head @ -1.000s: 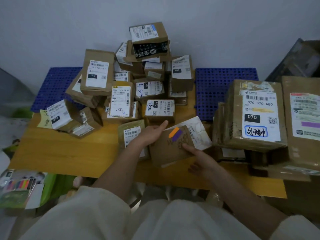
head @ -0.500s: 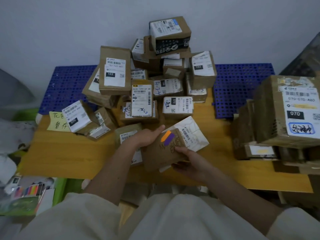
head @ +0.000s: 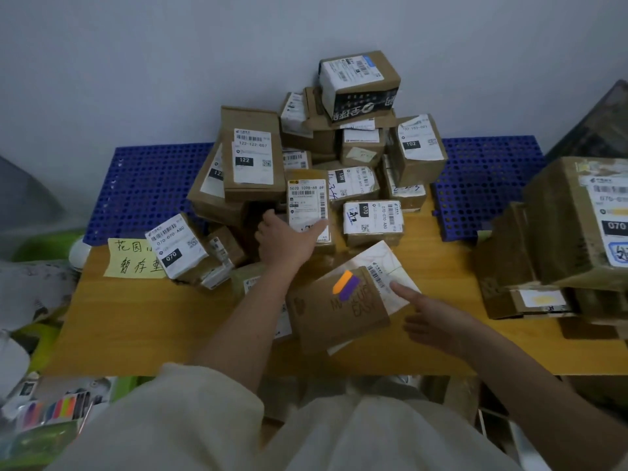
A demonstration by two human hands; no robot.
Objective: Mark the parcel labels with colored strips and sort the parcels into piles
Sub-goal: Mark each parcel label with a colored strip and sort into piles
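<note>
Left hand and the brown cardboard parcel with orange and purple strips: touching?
Apart. Head view: the left hand reaches up to the pile, on the parcel with the white 5020 label; bare table lies between it and the brown cardboard parcel with orange and purple strips.

Bare hands and forearms, pale loose clothing.

The person wears a loose, cream-white garment [head: 190, 433] of soft, plain cloth with no print, buttons or markings visible. Its wide sleeves end around the elbows, leaving both forearms uncovered; the left sleeve's hem [head: 217, 379] forms a broad, rounded opening, while the right sleeve shows only at the lower right corner. The same pale cloth covers the lap in smooth folds. The left hand [head: 289, 243] and the right hand [head: 438, 321] carry no gloves, rings, watch or bands. Nails are too dim to judge.
</note>
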